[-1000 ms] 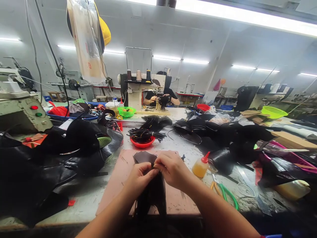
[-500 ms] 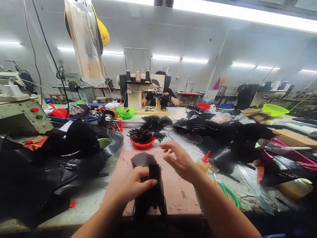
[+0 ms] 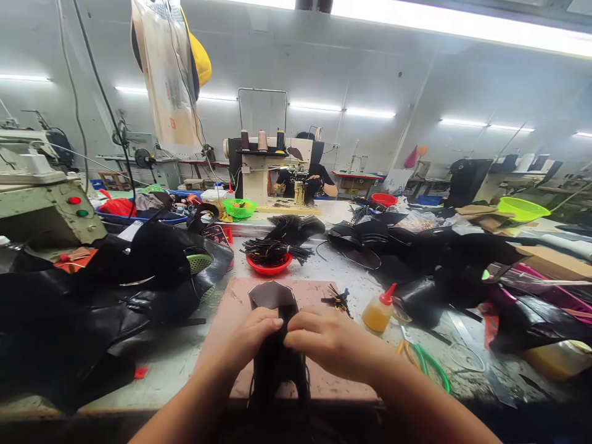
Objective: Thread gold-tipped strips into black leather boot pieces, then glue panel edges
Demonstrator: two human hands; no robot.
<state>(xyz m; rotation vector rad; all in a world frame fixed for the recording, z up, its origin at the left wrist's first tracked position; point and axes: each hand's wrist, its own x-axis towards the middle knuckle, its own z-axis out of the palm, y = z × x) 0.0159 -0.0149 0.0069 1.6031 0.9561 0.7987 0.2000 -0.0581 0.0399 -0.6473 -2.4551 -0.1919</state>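
A black leather piece (image 3: pixel 272 295) with an angular, pale-edged far end lies over the pink board (image 3: pixel 226 314) at the table's front. My left hand (image 3: pixel 259 330) grips its left side, thumb on top. From the right, my right hand (image 3: pixel 319 339) is closed on the same piece, its fingertips bent in near the left thumb. The piece's near part hangs toward me in shadow. Just beyond my right hand lies a small bunch of black strips (image 3: pixel 340 300) with yellowish bits.
A glue bottle with a red tip (image 3: pixel 379 311) and green-handled scissors (image 3: pixel 430 367) lie to the right. Behind the board stands a red bowl (image 3: pixel 269 267) of black strips. Black leather pieces (image 3: pixel 157 290) heap on the left. A person (image 3: pixel 319 182) sits at a sewing machine (image 3: pixel 256 179) opposite.
My right hand has come down and left from the air onto the black leather piece, and its fingers have closed. My left hand still grips the piece. The view has shifted slightly.
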